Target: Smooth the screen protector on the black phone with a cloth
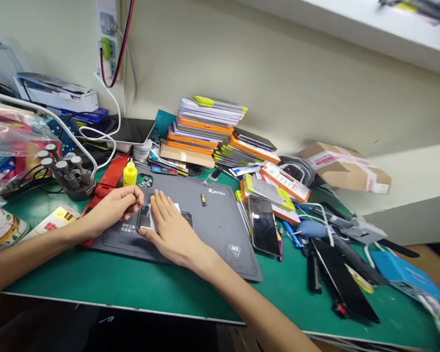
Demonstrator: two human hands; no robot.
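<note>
A phone (144, 217) lies on a grey work mat (212, 244), with a white piece of paper or cloth (152, 221) over part of it. My right hand (167, 222) rests flat on the white piece and the phone, fingers stretched out and hiding most of both. Just left of the phone, my left hand (122, 205) is closed with its fingers curled in, and nothing shows between them. Behind that hand stands a yellow bottle (130, 173). A small brass-coloured piece (203, 199) lies on the mat to the right of my right hand.
A screwdriver holder (81, 189) and a red case (101, 190) are on the left. Stacked boxes (201, 127) line the back near a small glass bottle (210, 180). Right of the mat lie another phone (264, 226), cables and a black panel (344, 278).
</note>
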